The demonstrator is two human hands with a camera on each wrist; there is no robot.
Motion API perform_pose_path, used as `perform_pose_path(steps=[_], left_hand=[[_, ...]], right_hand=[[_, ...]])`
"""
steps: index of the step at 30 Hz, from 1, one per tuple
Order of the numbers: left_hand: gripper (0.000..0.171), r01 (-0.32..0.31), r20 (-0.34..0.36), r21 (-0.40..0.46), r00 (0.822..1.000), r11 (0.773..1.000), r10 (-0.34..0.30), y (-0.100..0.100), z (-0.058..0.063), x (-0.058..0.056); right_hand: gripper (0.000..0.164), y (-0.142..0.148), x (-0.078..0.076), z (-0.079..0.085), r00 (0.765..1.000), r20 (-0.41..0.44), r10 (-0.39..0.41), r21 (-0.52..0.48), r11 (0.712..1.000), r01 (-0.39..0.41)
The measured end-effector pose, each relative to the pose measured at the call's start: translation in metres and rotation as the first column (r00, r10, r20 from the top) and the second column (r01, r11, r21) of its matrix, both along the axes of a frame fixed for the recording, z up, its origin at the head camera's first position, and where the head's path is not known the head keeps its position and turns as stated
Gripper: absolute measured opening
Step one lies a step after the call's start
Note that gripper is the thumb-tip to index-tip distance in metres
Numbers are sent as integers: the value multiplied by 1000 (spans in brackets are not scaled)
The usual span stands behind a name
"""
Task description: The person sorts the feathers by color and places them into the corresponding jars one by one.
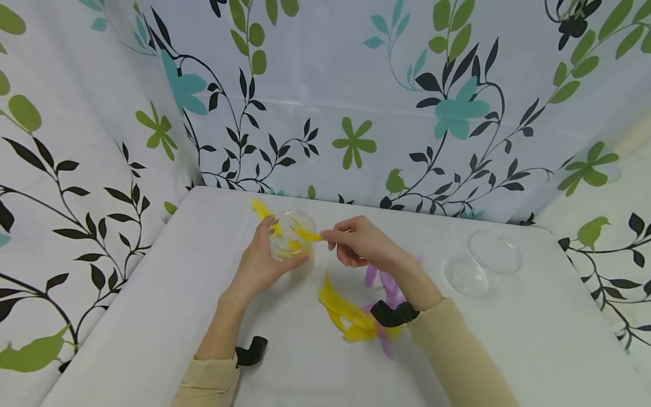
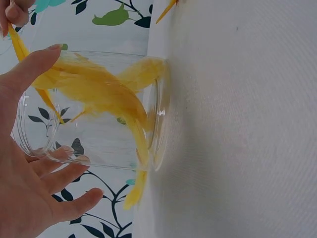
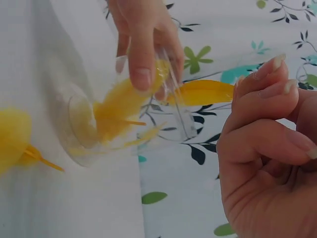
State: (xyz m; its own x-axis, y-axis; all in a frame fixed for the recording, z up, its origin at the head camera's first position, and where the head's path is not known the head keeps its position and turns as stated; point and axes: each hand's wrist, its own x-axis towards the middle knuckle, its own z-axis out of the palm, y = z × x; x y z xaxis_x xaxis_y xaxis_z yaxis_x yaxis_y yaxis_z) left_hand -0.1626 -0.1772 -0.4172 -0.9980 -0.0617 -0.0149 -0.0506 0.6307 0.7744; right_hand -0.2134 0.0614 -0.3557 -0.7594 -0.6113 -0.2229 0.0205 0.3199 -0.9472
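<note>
My left hand [image 1: 256,265] grips a clear plastic jar [image 2: 94,153], thumb on one side and fingers on the other. The jar stands on the white table with yellow feathers [image 2: 99,94] inside it. At its mouth, my right hand [image 1: 368,243] pinches one end of a yellow feather [image 3: 205,92] between thumb and fingertips, and the feather's other end reaches into the jar. Below my right wrist lie loose yellow feathers [image 1: 351,316] and purple feathers [image 1: 389,285], partly hidden by the forearm. Another yellow feather [image 1: 261,208] lies just behind the jar.
At the right of the table are a second clear container [image 1: 465,277] and a clear round piece [image 1: 495,251] that overlaps it in this view. A patterned curtain [image 1: 305,96] hangs behind the table's far edge [image 1: 366,208] and along both sides.
</note>
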Motion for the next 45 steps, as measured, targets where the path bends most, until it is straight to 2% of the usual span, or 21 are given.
perform_pose_path(steps=[14, 26, 36, 45], left_hand=[[112, 10, -18, -6, 1000, 1000, -10, 6, -4, 1], [112, 15, -20, -12, 1000, 1000, -15, 6, -5, 1], [113, -1, -1, -18, 1000, 1000, 1, 3, -2, 0], [113, 2, -13, -26, 1000, 1000, -2, 1, 0, -1]], right_hand=[[36, -25, -5, -24, 997, 54, -51, 7, 999, 51], [49, -30, -1, -30, 989, 47, -143, -12, 989, 144], [53, -10, 8, -36, 973, 55, -224, -73, 971, 228], [51, 22, 24, -46, 959, 53, -277, -1, 961, 277]])
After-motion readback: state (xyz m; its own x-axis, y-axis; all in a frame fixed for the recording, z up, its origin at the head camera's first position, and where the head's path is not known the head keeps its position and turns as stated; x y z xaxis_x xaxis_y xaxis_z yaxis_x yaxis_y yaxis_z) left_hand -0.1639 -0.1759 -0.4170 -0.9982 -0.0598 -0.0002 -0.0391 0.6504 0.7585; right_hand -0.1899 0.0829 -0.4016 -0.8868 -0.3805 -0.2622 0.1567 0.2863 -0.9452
